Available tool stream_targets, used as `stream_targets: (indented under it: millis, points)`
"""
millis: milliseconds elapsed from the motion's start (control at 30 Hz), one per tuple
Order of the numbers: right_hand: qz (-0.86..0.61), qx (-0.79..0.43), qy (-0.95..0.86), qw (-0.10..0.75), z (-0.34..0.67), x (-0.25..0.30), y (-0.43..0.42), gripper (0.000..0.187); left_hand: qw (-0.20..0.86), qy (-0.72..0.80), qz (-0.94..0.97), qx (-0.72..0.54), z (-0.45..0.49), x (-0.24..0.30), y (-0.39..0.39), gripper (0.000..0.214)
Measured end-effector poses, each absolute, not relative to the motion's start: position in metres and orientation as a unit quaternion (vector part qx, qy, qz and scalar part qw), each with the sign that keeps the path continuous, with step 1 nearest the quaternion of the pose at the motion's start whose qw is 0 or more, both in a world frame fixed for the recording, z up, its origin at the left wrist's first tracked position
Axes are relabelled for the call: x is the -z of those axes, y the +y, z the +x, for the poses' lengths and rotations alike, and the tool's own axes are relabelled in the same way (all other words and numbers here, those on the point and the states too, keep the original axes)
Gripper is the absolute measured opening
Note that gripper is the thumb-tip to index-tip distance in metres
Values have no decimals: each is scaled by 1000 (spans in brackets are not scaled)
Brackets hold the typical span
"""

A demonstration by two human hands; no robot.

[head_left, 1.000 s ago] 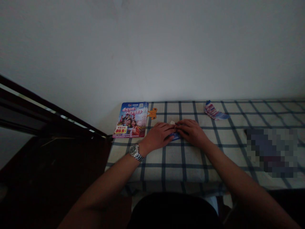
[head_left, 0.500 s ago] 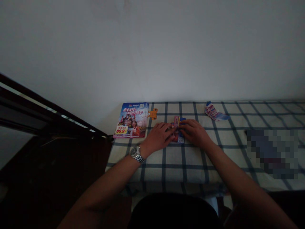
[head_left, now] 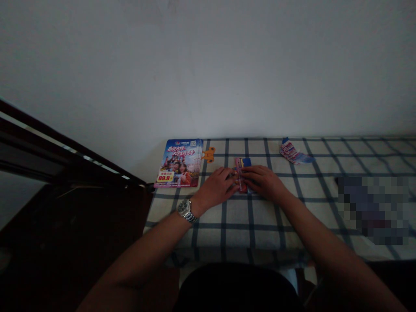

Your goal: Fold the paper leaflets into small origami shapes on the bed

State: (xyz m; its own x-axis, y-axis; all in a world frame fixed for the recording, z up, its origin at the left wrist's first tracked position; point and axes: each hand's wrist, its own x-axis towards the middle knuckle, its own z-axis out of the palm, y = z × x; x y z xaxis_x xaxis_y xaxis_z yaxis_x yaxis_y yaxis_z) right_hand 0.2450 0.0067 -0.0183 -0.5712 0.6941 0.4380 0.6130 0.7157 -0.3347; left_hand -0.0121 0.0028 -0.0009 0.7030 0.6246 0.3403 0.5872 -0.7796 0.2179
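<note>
Both my hands rest on a checked cloth point(head_left: 279, 216) covering a table by a white wall. Between them lies a small folded leaflet point(head_left: 243, 164), red and blue. My left hand point(head_left: 217, 187), with a metal watch on the wrist, pinches its left edge with the fingertips. My right hand point(head_left: 264, 182) lies over its right side, fingers pressed down on the paper. Most of the leaflet is hidden under the fingers.
A stack of colourful flyers point(head_left: 179, 163) lies at the table's far left corner, with a small orange figure point(head_left: 208, 154) beside it. Another folded paper piece point(head_left: 292, 152) sits at the back right. A dark blurred object point(head_left: 373, 208) lies on the right. Dark wooden furniture point(head_left: 65, 173) stands left.
The leaflet, nearly hidden under my fingers a second ago, was opened upward and is now folded narrower between my fingertips. My hands stayed in the same place.
</note>
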Motion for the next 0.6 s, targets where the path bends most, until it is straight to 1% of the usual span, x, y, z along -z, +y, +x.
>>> stream_targets:
  millis: [200, 600]
  points:
    - [-365, -70, -886, 277, 244, 17, 7, 29, 73, 324, 919, -211, -17, 3, 6, 34]
    - [-374, -48, -891, 254, 243, 18, 5, 30, 87, 324, 916, -221, -21, 2, 6, 33]
